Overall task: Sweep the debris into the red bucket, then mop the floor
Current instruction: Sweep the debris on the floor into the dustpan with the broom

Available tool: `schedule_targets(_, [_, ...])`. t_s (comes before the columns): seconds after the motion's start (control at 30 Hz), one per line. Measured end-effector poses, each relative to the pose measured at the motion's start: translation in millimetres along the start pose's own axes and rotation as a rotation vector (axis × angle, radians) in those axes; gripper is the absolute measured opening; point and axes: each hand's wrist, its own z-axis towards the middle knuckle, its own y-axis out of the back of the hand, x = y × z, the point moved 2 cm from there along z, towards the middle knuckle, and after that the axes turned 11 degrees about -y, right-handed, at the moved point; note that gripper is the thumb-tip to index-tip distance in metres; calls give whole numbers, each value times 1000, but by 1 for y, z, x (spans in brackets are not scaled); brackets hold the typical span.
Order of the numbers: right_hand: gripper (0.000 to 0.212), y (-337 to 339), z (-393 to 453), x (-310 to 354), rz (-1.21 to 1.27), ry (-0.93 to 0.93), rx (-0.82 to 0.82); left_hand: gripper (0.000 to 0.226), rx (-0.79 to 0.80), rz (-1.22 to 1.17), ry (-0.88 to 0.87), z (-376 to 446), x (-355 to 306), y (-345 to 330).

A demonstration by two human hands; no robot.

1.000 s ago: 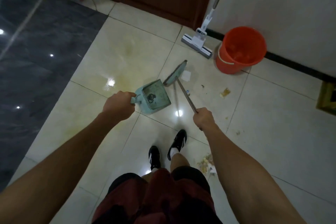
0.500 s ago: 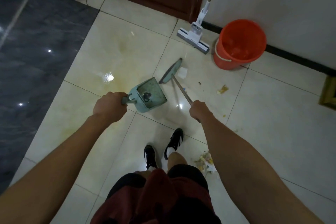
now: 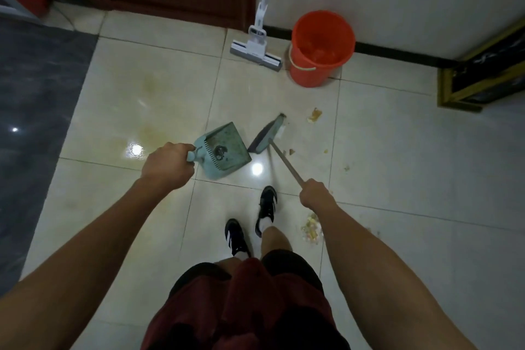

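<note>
The scattered yellowish food scraps [image 3: 314,114] lay on the glossy cream floor tiles [image 3: 397,179], some just beyond the broom's dark bristle head [image 3: 267,136], a bigger heap [image 3: 312,229] beside the person's right foot. The round red plastic bucket [image 3: 321,48] stood against the wall, well apart from both patches, with a white flat mop [image 3: 257,48] leaning next to it.

The left hand [image 3: 167,167] was clenched round the handle of the pale-green plastic dustpan [image 3: 224,150], which already held a little dark dirt; the right hand [image 3: 315,193] grasped the broom's wooden stick.

From where I stood, the risks looked plain: the pan's lip seemed tilted rather than flat, so crumbs could slide under it; the heap by the shoe could get trodden and smeared; and the shiny tiles looked slippery.
</note>
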Motion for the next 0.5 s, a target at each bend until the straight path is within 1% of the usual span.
schedule_targets(0.3, [31,-70,-49,-97,134,-137,31,18,49,63,-144,-32,-35,-22])
schedule_targets(0.4, [30,-88,-58,-132,169,-174,58,20,62,81,-188,-42,-58,-34])
schedule_targets(0.5, [29,-102,-69,-170,177,-212,48,20,72,110,-227,-55,-85,-48])
